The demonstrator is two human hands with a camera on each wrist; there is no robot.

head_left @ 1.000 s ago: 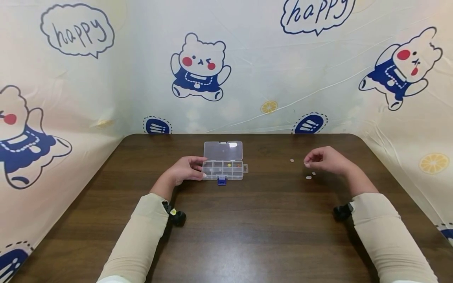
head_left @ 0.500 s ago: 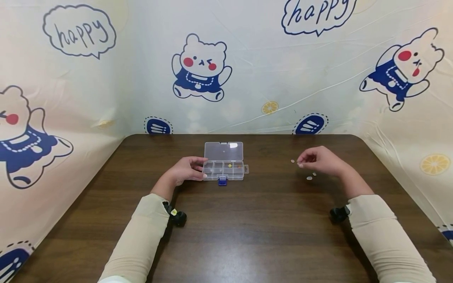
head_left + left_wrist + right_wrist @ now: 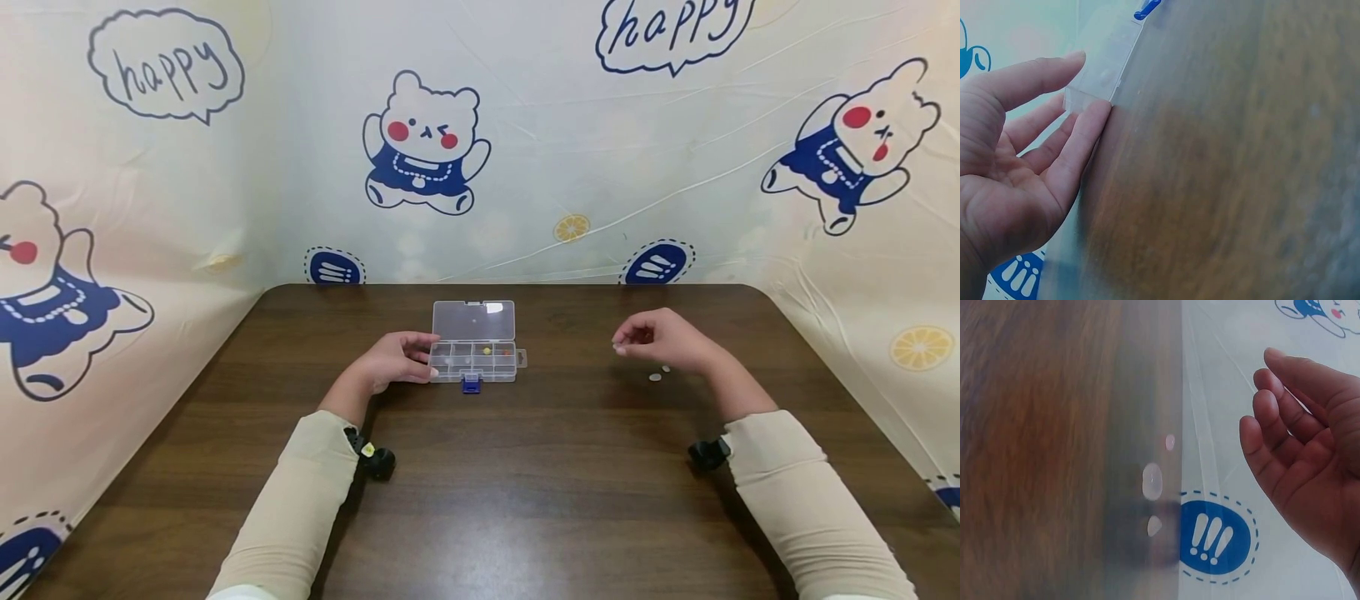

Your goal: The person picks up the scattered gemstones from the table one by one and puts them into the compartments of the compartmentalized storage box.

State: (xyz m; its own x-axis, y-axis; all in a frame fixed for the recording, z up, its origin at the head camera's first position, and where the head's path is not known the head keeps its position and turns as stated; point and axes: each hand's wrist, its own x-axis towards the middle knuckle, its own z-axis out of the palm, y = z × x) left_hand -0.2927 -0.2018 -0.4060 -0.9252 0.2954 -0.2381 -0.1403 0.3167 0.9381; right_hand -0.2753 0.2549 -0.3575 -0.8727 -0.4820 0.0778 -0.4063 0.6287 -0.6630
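Note:
My left hand point(image 3: 393, 360) holds the left end of a clear plastic compartment box point(image 3: 452, 375) between thumb and fingers. The box's lid point(image 3: 465, 323) stands open at the back, and its blue latch point(image 3: 470, 386) points forward. A small yellow piece point(image 3: 487, 351) and an orange-red piece point(image 3: 506, 352) lie in separate compartments. To the right, my right hand point(image 3: 667, 337) hovers with thumb and index tips close together. I cannot tell whether a small piece is between them. Small whitish pieces point(image 3: 655, 377) point(image 3: 1155, 526) lie below it; the leftmost pinkish one point(image 3: 1170, 442) is overlapped by the fingertips in the head view.
The box stands on a brown wooden table point(image 3: 480, 467), toward its far edge. A pale cloth backdrop point(image 3: 525, 167) printed with bears rises behind and at both sides. Each wrist carries a small black camera point(image 3: 378, 463).
My right hand has moved left from beside the leftmost whitish piece to over it in the head view, hiding it there. My left hand and the box have stayed put.

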